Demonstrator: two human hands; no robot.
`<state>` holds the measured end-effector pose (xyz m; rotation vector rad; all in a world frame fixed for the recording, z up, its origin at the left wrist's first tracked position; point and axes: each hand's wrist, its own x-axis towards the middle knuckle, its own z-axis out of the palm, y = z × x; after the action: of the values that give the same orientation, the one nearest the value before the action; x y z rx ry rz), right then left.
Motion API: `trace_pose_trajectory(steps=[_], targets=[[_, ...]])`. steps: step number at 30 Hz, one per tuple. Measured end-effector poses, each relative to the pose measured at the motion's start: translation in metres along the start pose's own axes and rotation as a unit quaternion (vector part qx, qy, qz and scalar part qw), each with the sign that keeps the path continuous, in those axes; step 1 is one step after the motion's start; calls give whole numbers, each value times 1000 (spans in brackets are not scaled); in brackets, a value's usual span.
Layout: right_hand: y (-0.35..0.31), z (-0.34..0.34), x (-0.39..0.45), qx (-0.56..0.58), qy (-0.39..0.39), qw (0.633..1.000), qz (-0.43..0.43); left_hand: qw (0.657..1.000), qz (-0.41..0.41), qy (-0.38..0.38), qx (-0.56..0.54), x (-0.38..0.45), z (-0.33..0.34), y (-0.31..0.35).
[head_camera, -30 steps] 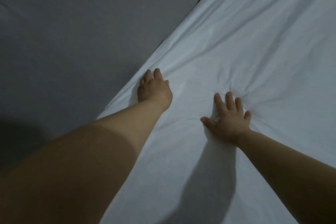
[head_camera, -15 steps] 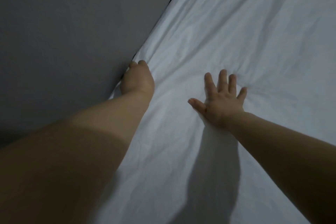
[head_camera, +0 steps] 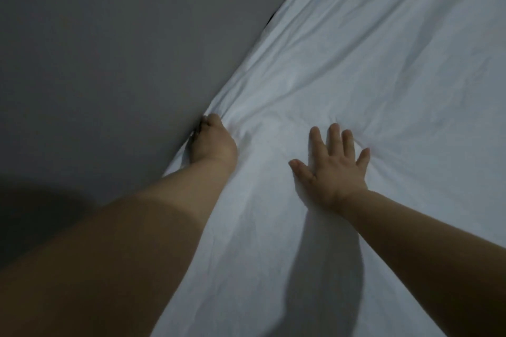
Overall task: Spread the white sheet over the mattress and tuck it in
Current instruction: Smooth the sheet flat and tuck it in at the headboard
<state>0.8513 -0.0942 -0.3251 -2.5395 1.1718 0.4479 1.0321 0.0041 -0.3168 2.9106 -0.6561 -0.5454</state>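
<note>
Single view only, head-worn wide-angle cam, so no overlap with any other view. It looks forward and steeply down along both outstretched forearms, close in over the bed. Frame is tilted: the white sheet (head_camera: 369,76) fills the right and centre, a grey wall (head_camera: 109,35) fills the left. Left hand (head_camera: 212,142) sits at the sheet/wall edge, right hand (head_camera: 334,167) mid-frame. Low light, arm shadows run toward the bottom edge.
</note>
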Motion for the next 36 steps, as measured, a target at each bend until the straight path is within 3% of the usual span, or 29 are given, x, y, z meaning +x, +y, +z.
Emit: trace_pose_trajectory(steps=[7,11,14,17,21,27,33,36], targets=[[-2,4,2,-15,-17,1000,6,984,78,8,158,-6,-14,2],[-2,2,3,-14,-33,999,9,994,43,-24,100,-3,-26,7],[-2,3,3,-13,-31,999,6,998,31,33,36,-9,-24,7],[0,3,2,-12,-18,1000,6,996,42,66,38,-20,-8,2],[1,6,0,-8,8,1000,1,999,-10,11,29,-17,9,-5],[1,13,1,-16,26,1000,1,999,-29,8,40,-18,1,1],[0,12,1,-16,16,1000,5,995,-63,-70,-12,-15,-14,11],[0,13,1,-14,21,1000,3,997,-58,-51,-4,-15,-12,8]])
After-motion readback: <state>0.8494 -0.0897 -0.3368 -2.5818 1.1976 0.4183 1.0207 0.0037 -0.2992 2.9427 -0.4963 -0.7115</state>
